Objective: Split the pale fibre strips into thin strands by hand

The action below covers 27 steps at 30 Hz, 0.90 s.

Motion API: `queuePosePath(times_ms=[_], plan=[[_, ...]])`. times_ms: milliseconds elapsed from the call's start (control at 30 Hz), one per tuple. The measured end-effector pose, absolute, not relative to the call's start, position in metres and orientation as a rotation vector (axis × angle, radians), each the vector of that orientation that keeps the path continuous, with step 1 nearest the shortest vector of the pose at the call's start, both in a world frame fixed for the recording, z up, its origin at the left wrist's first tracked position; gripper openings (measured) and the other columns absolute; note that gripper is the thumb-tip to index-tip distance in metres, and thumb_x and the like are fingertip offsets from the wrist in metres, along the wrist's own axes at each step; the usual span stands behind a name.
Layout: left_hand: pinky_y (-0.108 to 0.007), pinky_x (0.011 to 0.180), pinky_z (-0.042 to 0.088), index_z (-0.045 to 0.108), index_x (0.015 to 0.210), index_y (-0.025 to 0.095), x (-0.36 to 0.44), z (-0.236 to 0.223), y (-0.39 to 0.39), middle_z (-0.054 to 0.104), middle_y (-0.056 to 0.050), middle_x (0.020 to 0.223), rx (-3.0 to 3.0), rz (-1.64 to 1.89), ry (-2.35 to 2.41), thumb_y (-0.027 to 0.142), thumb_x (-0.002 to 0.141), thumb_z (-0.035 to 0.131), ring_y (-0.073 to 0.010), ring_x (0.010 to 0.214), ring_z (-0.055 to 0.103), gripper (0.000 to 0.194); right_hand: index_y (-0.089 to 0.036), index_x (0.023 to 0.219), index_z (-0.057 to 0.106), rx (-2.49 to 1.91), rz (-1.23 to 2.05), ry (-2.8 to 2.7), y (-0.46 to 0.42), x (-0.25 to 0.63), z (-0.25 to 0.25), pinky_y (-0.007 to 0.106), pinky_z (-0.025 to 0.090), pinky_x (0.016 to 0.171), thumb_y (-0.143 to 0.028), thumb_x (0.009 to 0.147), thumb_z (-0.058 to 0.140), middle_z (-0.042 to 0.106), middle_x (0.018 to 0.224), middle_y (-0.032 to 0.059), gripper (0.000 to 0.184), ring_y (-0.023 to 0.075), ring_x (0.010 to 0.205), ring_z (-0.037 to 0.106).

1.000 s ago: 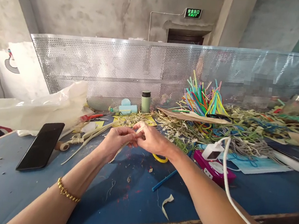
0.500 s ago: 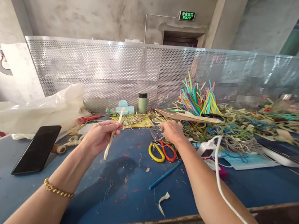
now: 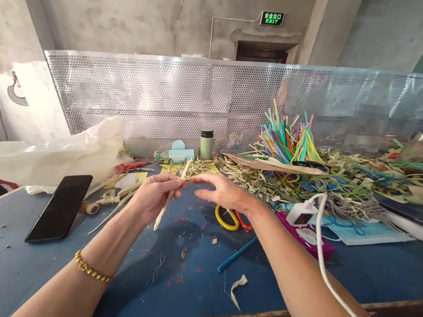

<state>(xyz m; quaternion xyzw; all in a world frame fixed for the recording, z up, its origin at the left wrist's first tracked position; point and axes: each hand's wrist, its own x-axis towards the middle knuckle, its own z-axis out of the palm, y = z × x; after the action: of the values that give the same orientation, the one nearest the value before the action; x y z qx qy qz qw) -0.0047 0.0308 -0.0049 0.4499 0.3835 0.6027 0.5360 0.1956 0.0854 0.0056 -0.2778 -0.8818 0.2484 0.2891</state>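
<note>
My left hand point(image 3: 158, 193) pinches a narrow pale strip point(image 3: 162, 215), which looks like dried plant fibre or husk. The strip slants upward, its top end poking out above the thumb and its lower end hanging over the blue tabletop. Just to the right, my right hand point(image 3: 220, 191) is open, thumb and fingers apart, its fingertips close to the strip's upper part. Nothing shows between those fingers. Under the right wrist lie scissors point(image 3: 227, 218) with one yellow and one red handle loop; the hand hides their blades.
A black phone point(image 3: 59, 207) and a plastic bag point(image 3: 81, 147) lie at left. Behind stands a green bottle point(image 3: 206, 145). Plant scraps point(image 3: 349, 170), colourful pipe cleaners point(image 3: 289, 140), a purple box point(image 3: 304, 236) and a white cable point(image 3: 322, 264) are at right. A blue stick point(image 3: 236, 254) lies near the front.
My right hand parted from the strip, reached right toward the scraps beyond the scissors, then came back beside my left hand and opened. The left hand kept the strip throughout.
</note>
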Motion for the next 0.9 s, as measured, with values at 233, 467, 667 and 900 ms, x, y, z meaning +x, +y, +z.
queuePosePath(times_ms=[233,467,667,900], plan=[[-0.021,0.049,0.043,0.068,0.064,0.007,-0.006,-0.009,0.035,0.068,-0.006,0.065,1.106,1.482,0.944,0.014,0.061,0.077,-0.0082,0.047,0.056,0.012,-0.013,0.076,0.064,-0.89,0.607,-2.122,0.085,0.189,-0.001,0.022,0.041,0.054,-0.017,0.082,0.06,0.063,0.065,0.0002,0.008,0.0095,0.055,0.053],[-0.021,0.04,0.041,0.067,0.07,0.007,-0.001,-0.013,0.036,0.07,-0.007,0.073,1.03,1.418,1.086,0.007,0.069,0.071,-0.0126,0.046,0.063,0.005,-0.015,0.075,0.065,-0.852,0.154,-2.225,0.077,0.192,0.005,0.024,0.035,0.058,-0.014,0.082,0.059,0.06,0.066,-0.0005,0.009,0.01,0.058,0.049],[-0.021,0.043,0.051,0.066,0.074,0.007,0.004,-0.017,0.035,0.073,-0.012,0.082,0.969,1.307,1.033,0.002,0.077,0.065,-0.0148,0.052,0.069,0.005,-0.016,0.075,0.065,-0.809,-0.09,-2.318,0.068,0.186,0.006,0.026,0.034,0.064,-0.015,0.087,0.06,0.058,0.075,0.001,0.013,0.0115,0.066,0.05],[-0.022,0.049,0.054,0.065,0.075,0.006,0.008,-0.02,0.035,0.073,-0.014,0.077,0.955,1.232,0.966,0.001,0.082,0.057,-0.0161,0.056,0.07,0.012,-0.017,0.08,0.066,-0.755,-0.095,-2.221,0.064,0.185,0.007,0.025,0.034,0.063,-0.017,0.09,0.058,0.058,0.077,0.0007,0.013,0.0112,0.065,0.049]])
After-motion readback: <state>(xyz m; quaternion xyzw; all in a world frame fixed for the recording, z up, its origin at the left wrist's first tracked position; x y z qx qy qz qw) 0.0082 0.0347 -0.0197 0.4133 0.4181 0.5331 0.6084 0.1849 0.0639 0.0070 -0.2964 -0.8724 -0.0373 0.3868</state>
